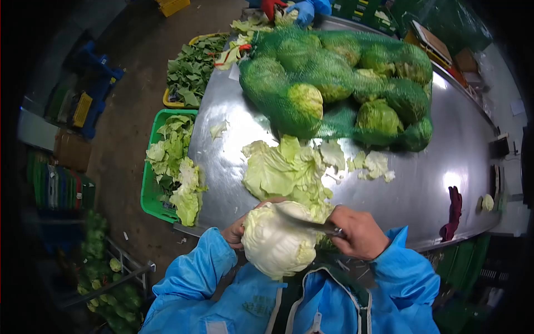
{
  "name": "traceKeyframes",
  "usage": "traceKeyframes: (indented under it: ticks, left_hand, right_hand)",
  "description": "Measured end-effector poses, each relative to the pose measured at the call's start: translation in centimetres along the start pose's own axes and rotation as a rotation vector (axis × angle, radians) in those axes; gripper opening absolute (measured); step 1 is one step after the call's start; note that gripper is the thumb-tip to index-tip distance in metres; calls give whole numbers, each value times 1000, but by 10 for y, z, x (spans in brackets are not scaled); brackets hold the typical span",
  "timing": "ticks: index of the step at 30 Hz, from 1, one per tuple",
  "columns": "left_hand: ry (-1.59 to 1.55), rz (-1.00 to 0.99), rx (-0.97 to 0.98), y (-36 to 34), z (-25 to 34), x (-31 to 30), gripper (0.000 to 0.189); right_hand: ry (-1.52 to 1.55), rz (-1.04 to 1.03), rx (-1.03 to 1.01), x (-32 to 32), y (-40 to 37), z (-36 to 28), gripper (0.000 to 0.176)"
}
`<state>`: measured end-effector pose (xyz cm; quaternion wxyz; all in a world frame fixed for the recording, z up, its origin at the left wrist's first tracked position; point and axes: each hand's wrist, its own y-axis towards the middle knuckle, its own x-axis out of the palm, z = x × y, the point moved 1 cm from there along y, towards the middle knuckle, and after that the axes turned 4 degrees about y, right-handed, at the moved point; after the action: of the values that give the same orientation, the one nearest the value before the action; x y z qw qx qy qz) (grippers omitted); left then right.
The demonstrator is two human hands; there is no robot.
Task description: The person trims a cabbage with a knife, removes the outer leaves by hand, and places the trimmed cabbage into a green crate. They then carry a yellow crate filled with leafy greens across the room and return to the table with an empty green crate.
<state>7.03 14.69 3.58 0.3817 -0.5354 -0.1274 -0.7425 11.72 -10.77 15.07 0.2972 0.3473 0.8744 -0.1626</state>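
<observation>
A pale, trimmed cabbage (276,245) is held close to my body, over the near edge of the steel table. My left hand (236,230) cups it from the left side, its fingers partly hidden behind the cabbage. In my right hand (359,232) is a knife (306,222), gripped by the handle. Its blade lies across the top of the cabbage and looks blurred. Just beyond the cabbage, loose cabbage leaves (286,168) are heaped on the steel.
A green mesh sack (339,83) full of cabbages covers the table's far part. Left of the steel table (214,156) stand a green crate (149,186) of leaves and a yellow-rimmed basket (192,69). A co-worker's gloved hands (289,12) are at the far end. A dark red glove (453,214) lies right.
</observation>
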Motion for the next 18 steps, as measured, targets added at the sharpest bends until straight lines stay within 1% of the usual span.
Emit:
traceKeyframes:
  ticks: [1, 2, 3, 5, 6, 7, 9, 10, 12, 13, 15, 16, 18]
  left_hand:
    - [35, -12, -30, -1, -3, 5, 117]
    - [104, -9, -51, -5, -1, 13, 123]
    - [89, -4, -66, -8, -7, 13, 123]
    - [106, 42, -45, -12, -17, 12, 123]
    - [117, 123, -79, -13, -18, 12, 123]
    - [115, 130, -83, -14, -16, 16, 123]
    - [308, 112, -41, -13, -6, 30, 122]
    - [313, 114, -43, -13, -4, 35, 122]
    - [446, 144, -11, -13, -1, 42, 123]
    - [448, 144, -18, -12, 0, 45, 123]
    - [529, 140, 5, -11, 1, 51, 122]
    - [555, 138, 10, -10, 1, 53, 122]
    - [719, 106, 51, -9, 2, 57, 122]
  right_hand:
    - [-71, -78, 0, 1, -3, -7, 28]
    - [-79, -135, 26, 3, -8, -11, 28]
    - [-88, -194, 51, 5, -13, -13, 28]
    - [-82, -214, 81, 11, -24, -13, 28]
    - [-86, -228, 95, 14, -28, -13, 27]
    - [-78, -230, 95, 16, -30, -13, 27]
    - [-75, -190, 84, 19, -32, -12, 27]
    - [-72, -186, 81, 20, -34, -11, 27]
    - [-113, -100, 53, 24, -41, -11, 27]
    - [-107, -96, 56, 27, -44, -9, 27]
    - [-181, 18, 39, 33, -50, -3, 27]
    - [-176, 21, 46, 34, -50, 2, 27]
    - [-132, 60, 11, 33, -51, 19, 22]
